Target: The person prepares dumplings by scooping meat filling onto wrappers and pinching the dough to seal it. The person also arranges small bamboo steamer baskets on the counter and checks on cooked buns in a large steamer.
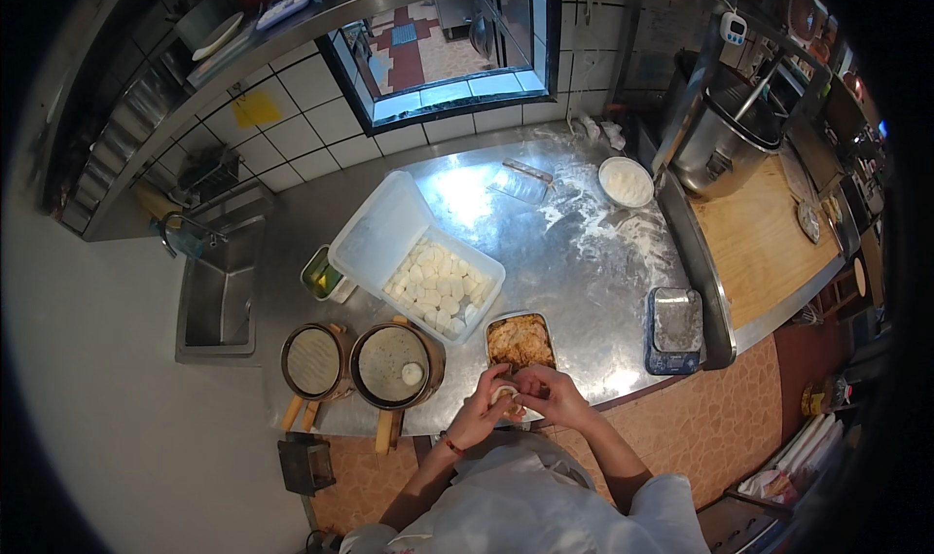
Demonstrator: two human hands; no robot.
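Cupped in my left hand (478, 406) is a small round dough wrapper (505, 392) with orange-brown filling inside. The fingers of my right hand (552, 395) pinch the wrapper's edge from the other side. Just beyond both hands sits a metal tray of filling (520, 337), its near end partly hidden by my fingers. A translucent plastic bin (498, 271) with several pale dough pieces (438, 280) stands behind the tray to the left. Left of my hands is a round steamer (387, 350), where one white bun (412, 373) lies near the right side of the lined base.
A second lined steamer (312, 361) stands further left, its handles past the counter edge. Beside the bin is a small container of yellow liquid (319, 277). To the right are a digital scale (675, 331), a flour bowl (626, 182) and a clear scraper (522, 182).
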